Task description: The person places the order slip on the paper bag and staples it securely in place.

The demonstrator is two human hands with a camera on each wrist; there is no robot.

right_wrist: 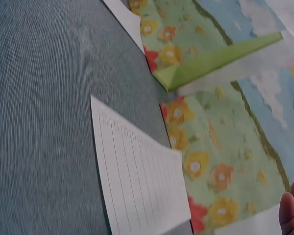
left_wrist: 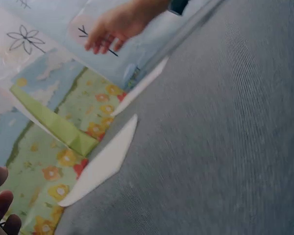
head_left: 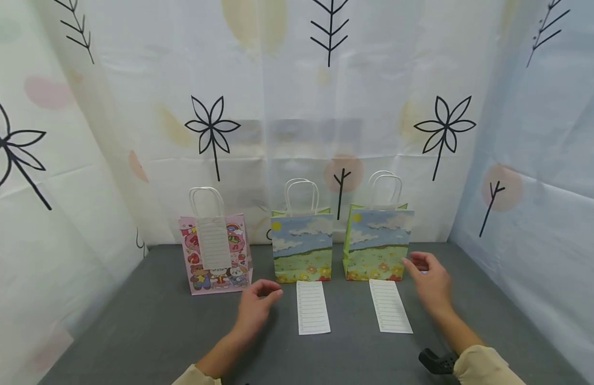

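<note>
From the head, a pink bag (head_left: 236, 246) stands at the left with a lined slip over its front; the middle landscape bag (head_left: 302, 248) and right landscape bag (head_left: 378, 245) stand beside it. In front of these lie the middle slip (head_left: 313, 308) and right slip (head_left: 390, 306). The left hand (head_left: 258, 300), fingers loosely bent and holding nothing, is near the pink bag's lower corner; the right hand (head_left: 429, 280), equally loose, is at the right landscape bag's edge, contact unclear. The worktop (head_left: 181, 342) is dark grey, enclosed by patterned sheeting (head_left: 398, 69).

From the left wrist, both slips lie before the bags; left fingertips show at the edge.

From the right wrist, the right slip ends at its bag's foot; fingertips are at the right edge.
</note>
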